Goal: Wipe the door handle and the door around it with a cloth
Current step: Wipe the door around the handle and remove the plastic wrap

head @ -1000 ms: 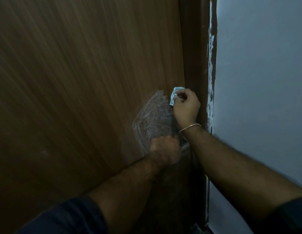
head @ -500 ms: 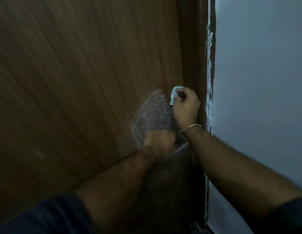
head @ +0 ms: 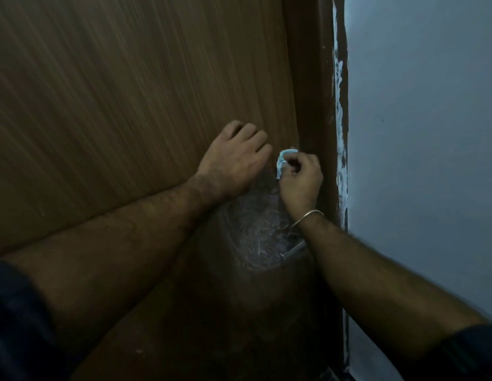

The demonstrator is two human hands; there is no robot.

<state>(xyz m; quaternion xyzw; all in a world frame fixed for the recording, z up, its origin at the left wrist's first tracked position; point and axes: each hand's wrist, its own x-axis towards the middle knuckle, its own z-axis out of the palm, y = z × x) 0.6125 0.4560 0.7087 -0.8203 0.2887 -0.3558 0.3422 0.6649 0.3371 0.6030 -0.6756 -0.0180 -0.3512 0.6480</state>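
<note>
Cloth in the head view is a small pale blue wad, pinched between the fingertips of the right hand and pressed to the door close beside the dark frame. It looks soft and light, limp enough to bunch up, so a firm fingertip pinch with a fold left sticking out seems the sensible hold; it would likely slip out of a loose grasp under rubbing pressure. The left hand lies flat and spread on the wood just left of the cloth, holding nothing, apparently bracing the door. Below both hands a cloudy, streaked patch shows on the door face, and a bright sliver of metal peeks out beside the right forearm; I judge this to be the door handle, mostly hidden. It should be stiff and smooth, easy for cloth to slide over. A thin bangle circles the right wrist. Counted: one cloth, one door, one handle glimpsed, two hands, one bangle. Pale wall fills the right side.
</note>
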